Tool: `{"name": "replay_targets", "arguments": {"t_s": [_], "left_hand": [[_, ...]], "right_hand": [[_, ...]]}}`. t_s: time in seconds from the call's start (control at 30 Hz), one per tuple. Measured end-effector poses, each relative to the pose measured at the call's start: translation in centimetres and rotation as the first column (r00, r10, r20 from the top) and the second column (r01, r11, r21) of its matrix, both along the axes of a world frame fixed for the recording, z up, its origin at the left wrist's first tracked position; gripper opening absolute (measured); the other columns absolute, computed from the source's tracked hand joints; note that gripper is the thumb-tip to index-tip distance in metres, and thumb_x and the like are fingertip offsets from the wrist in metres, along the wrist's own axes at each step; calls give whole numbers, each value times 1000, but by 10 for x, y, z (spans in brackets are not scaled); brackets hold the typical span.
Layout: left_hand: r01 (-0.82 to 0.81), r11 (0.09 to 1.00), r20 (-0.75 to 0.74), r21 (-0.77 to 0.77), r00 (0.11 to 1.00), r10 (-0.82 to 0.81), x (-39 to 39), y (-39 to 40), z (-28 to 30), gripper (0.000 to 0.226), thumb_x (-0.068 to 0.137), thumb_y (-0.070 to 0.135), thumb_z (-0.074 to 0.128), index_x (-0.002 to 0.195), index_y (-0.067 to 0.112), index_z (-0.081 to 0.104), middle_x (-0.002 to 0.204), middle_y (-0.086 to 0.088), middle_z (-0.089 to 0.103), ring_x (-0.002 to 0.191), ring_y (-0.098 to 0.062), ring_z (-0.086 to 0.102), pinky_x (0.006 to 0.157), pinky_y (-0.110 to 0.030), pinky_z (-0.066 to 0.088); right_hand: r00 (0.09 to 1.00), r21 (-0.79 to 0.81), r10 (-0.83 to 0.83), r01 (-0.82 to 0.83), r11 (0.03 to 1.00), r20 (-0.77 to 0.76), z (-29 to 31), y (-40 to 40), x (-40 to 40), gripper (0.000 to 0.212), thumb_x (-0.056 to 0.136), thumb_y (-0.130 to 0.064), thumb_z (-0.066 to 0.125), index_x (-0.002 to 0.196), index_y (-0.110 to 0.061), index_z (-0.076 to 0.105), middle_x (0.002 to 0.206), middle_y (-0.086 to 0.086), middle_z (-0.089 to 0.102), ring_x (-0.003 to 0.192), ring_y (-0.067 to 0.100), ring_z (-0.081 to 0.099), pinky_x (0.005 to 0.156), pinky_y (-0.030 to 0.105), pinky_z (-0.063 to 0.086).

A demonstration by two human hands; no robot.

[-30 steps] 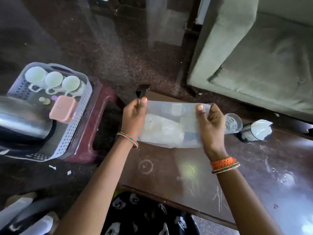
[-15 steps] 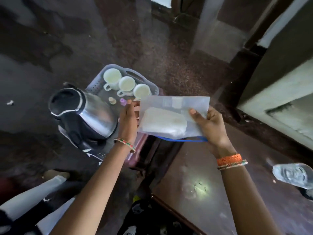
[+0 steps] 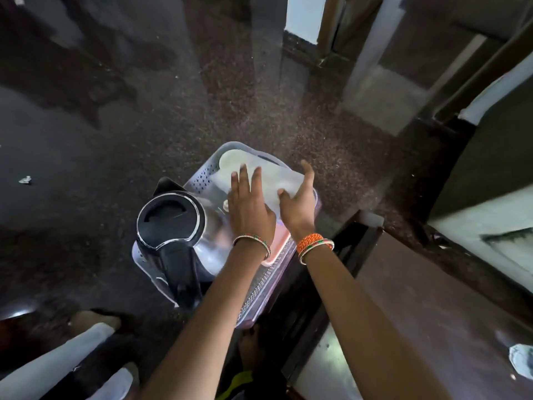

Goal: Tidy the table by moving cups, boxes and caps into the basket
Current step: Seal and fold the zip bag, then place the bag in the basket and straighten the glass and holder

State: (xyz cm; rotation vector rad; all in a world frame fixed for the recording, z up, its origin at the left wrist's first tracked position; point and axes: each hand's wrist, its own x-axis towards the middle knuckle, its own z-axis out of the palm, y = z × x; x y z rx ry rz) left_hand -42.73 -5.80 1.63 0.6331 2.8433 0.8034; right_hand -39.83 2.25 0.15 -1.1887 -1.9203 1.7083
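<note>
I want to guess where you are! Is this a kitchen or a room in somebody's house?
Probably a living room in a house, not a kitchen. A cushioned seat stands beside a low dark wooden table, and an electric kettle sits in a plastic basket on a speckled stone floor.

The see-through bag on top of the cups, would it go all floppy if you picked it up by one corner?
Probably yes. The clear bag drapes thin and soft over the cups in the basket, so it likely sags. The pale lump inside would probably slide to the low end. It looks light: the left hand and right hand lie on it with straight fingers.
</note>
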Motion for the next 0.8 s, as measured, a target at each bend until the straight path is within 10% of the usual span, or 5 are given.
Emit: {"name": "replay_targets", "arguments": {"t_s": [0.1, 0.2, 0.37, 0.6, 0.8], "left_hand": [[11, 998, 103, -68, 995, -4, -8, 1, -21, 59, 88, -1, 38, 143, 16, 27, 158, -12, 14, 146, -28, 9, 118, -42, 16], [-13, 1000, 149, 17, 989, 11, -12, 2, -34, 49, 91, 4, 34, 140, 11, 35, 156, -16, 19, 146, -29, 12, 119, -41, 16], [44, 986, 68, -164, 997, -34, -26, 4, -54, 50, 96, 15, 33, 145, 19, 26, 158, -12, 12, 147, -28, 8, 118, -46, 6], [107, 929, 75, -354, 993, -86, -35, 8, -59, 49, 100, 29, 25, 147, 30, 12, 160, -6, 2, 147, -26, 0, 117, -52, -3], [110, 986, -115, -124, 986, -124, 3, 27, -24, 47, 91, 16, 39, 138, 16, 37, 152, -17, 27, 144, -31, 18, 117, -51, 8]], "right_hand": [[973, 229, 55, -107, 968, 223, -9, -1, 5, 71, 86, -5, 59, 145, -12, 22, 141, 18, 37, 127, 32, 39, 108, 33, 31], [872, 582, 46, -364, 728, 487, -13, -3, 13, 73, 82, -16, 62, 144, -15, 23, 150, 15, 25, 134, 35, 26, 108, 48, 28], [656, 550, 302, -749, 370, 691, -24, 9, 18, 61, 91, -13, 45, 148, -25, 26, 158, 7, 18, 147, 27, 10, 112, 61, 7], [613, 498, 364, -786, 366, 701, -27, 21, 18, 51, 98, -26, 34, 148, -30, 25, 160, 5, 16, 148, 24, 9, 112, 62, -4], [888, 671, 233, -454, 587, 397, 5, 30, 68, 46, 89, -19, 48, 135, -14, 47, 144, 12, 44, 134, 28, 38, 111, 52, 16]]}}
